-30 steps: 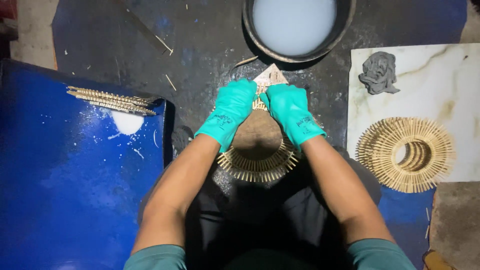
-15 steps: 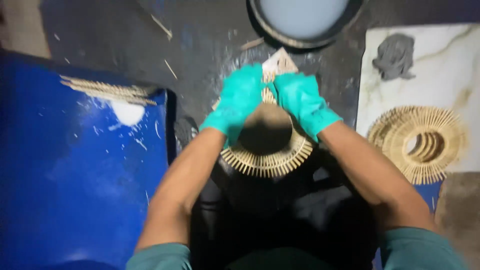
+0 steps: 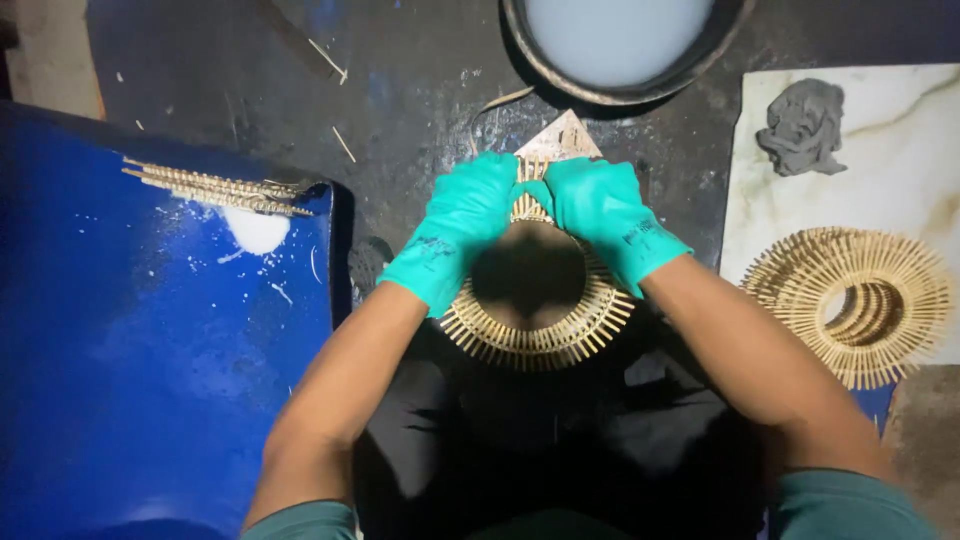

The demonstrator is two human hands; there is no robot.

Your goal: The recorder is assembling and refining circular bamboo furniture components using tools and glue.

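Here, 2 teal-gloved hands, left hand and right hand, fingers curled shut on far edge of stick ring, finished ring on marble slab.

left hand: teal rubber glove | right hand: teal rubber glove | sleeves: short, dark green

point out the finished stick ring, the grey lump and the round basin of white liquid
finished stick ring (image 3: pixel 905 285), head view, on its right-hand sticks
grey lump (image 3: pixel 802 125), head view, on its middle
round basin (image 3: pixel 548 75), head view, on its dark rim at lower left
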